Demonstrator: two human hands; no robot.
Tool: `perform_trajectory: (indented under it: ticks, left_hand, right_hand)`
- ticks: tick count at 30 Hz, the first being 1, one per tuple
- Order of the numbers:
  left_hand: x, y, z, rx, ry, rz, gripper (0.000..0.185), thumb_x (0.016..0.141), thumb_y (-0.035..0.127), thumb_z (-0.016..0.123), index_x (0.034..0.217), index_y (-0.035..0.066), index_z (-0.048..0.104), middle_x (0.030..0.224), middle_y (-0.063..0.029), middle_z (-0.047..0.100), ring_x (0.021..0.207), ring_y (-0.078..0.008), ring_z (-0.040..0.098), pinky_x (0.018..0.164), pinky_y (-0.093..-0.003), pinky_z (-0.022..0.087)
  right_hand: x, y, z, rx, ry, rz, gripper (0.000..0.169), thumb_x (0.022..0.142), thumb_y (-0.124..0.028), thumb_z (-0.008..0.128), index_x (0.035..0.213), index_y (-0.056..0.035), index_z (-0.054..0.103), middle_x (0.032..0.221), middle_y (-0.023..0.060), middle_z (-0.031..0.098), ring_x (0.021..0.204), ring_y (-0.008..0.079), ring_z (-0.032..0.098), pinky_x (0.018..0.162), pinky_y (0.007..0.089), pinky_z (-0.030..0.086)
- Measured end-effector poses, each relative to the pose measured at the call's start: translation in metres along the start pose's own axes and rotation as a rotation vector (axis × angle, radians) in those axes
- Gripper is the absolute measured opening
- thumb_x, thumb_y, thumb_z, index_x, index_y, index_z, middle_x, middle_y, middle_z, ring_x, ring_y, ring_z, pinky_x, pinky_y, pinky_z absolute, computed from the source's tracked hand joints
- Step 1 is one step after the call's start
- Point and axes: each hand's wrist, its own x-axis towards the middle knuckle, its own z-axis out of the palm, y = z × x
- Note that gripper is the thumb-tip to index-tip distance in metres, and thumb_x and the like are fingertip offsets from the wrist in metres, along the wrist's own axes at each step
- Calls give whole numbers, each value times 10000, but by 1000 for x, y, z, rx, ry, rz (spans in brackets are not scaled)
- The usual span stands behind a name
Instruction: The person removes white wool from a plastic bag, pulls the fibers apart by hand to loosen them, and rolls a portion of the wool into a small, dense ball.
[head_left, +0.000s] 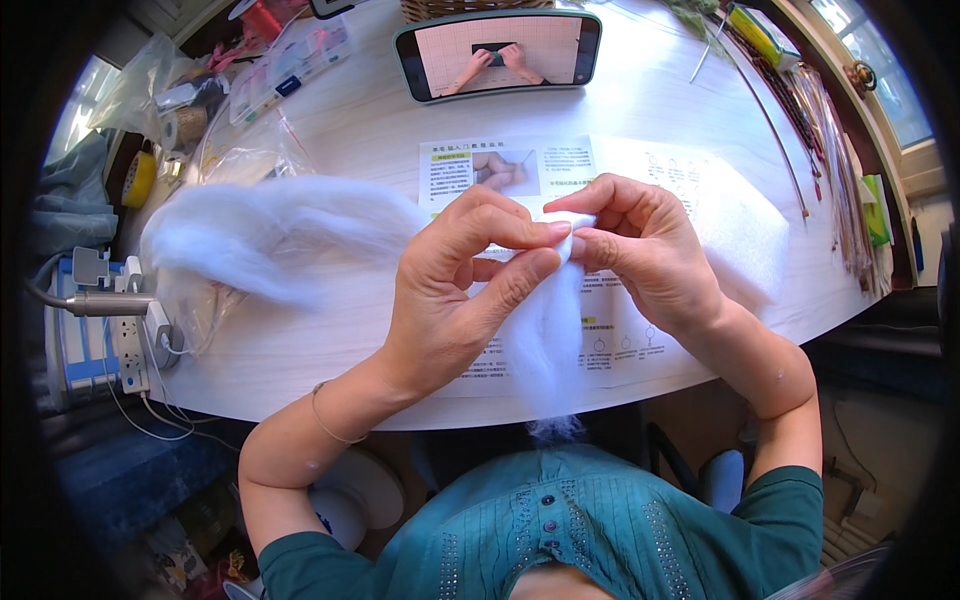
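Between both hands is a strip of white wool roving (546, 337), its upper end folded into a small tight roll. My left hand (469, 277) pinches that end between thumb and forefinger. From the other side, my right hand (637, 244) grips the same end with thumb and fingers. The loose fibres hang down past the table's front edge and fray at the tip. Under the hands lies a printed instruction sheet (480, 172) with pictures and writing, partly hidden. A larger hank of white wool (285, 217) rests to the left of my left hand.
A white foam block (742, 232) lies right of my right hand. At the back a smartphone (499, 56) shows two hands on its screen. A clear compartment box (289, 67) and a power strip (133, 352) with cables are at left. Thin stems (840, 150) line the right edge.
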Motion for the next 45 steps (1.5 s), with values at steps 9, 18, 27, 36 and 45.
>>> perform_trajectory:
  ticks: [9, 18, 27, 36, 45]
  left_hand:
    - [2, -1, 2, -126, 71, -147, 179, 812, 39, 582, 978, 3, 524, 938, -63, 575, 893, -115, 563, 764, -226, 472]
    - [3, -2, -1, -131, 61, -115, 137, 820, 7, 558, 955, 22, 542, 929, -62, 587, 841, -101, 560, 766, -237, 470]
    - [0, -7, 1, -11, 47, 35, 196, 801, -53, 541, 971, 42, 559, 892, -40, 573, 804, -85, 555, 724, -217, 478]
    - [1, -6, 2, -205, 155, -207, 78, 793, -22, 578, 860, -3, 543, 809, -26, 573, 750, -56, 556, 654, -184, 460]
    - [-9, 0, 11, -46, 63, -158, 103, 757, -58, 588, 797, 16, 528, 803, -12, 552, 752, -78, 554, 688, -214, 477]
  right_hand:
    - [-4, 4, 5, -149, 55, -170, 151, 792, -147, 636, 799, -6, 585, 739, 68, 622, 661, 80, 588, 609, 199, 499]
    - [3, -7, -6, -100, -48, -4, 195, 789, -194, 638, 855, -13, 609, 745, 54, 609, 655, 83, 587, 601, 212, 519]
    - [4, -4, -2, -65, -145, 11, 280, 739, -102, 683, 961, 7, 554, 762, 51, 606, 685, 77, 589, 636, 203, 510]
    - [3, 1, -2, -392, -52, -230, 133, 766, -46, 636, 870, 1, 568, 770, 59, 615, 733, 105, 613, 688, 239, 517]
    - [4, 4, 5, -518, -1, -243, 145, 677, 12, 676, 722, -20, 542, 726, 14, 579, 674, 44, 543, 609, 186, 469]
